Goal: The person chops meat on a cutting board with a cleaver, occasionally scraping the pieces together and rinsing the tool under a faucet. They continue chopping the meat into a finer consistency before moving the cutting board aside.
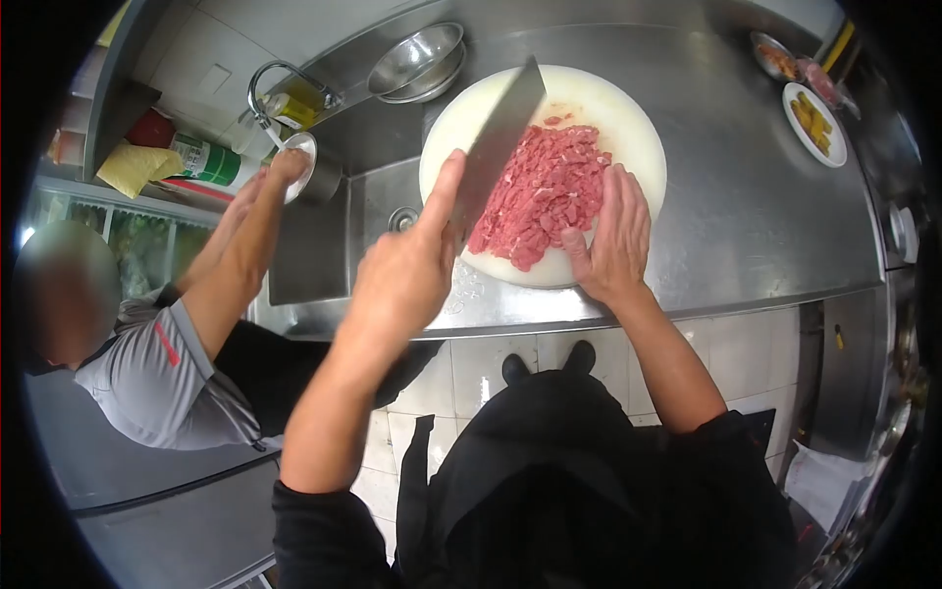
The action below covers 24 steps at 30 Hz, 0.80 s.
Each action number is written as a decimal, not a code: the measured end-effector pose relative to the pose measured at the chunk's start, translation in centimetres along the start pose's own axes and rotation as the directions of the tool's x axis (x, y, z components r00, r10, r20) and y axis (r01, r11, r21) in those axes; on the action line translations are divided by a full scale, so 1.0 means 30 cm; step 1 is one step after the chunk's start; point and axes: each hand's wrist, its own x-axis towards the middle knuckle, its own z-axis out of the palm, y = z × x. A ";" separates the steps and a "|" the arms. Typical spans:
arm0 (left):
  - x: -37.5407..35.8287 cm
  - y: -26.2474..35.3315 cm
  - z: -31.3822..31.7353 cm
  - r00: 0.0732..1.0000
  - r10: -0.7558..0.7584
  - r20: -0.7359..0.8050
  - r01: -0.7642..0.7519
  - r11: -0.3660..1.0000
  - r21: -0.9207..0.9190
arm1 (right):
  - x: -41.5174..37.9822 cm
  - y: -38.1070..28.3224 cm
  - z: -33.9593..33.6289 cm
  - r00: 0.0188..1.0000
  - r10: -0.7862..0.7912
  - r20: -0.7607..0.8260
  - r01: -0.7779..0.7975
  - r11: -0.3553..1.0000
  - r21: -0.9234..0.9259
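Left hand (402,280) fingers wrapped round cleaver (498,147), blade angled over chopped meat (545,191) on round board (628,128). Right hand (613,236) fingers spread, flat against meat pile. Steel surface (746,216) beneath.

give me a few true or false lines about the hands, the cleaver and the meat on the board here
1. The left hand grips the cleaver. True.
2. The right hand rests flat on the counter, away from the meat. False: it lies against the pile of cut red meat.
3. The meat sits on a square wooden board. False: the cutting board is round and white.
4. A co-worker's hand reaches to a white dish at the sink. True.
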 end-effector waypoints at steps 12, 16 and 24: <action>-0.116 -0.180 0.061 0.971 -0.237 0.044 0.229 0.850 -0.474 | 0.010 -0.055 -0.055 0.973 0.039 0.227 -0.034 0.999 -0.029; -0.160 -0.251 0.227 0.914 -0.329 0.238 0.384 0.510 -0.770 | 0.012 -0.124 -0.010 0.940 0.027 0.341 -0.006 0.998 -0.062; -0.039 -0.039 0.329 0.972 -0.180 0.149 0.218 0.463 -0.859 | 0.131 -0.254 0.212 0.960 0.167 0.225 -0.156 0.986 -0.064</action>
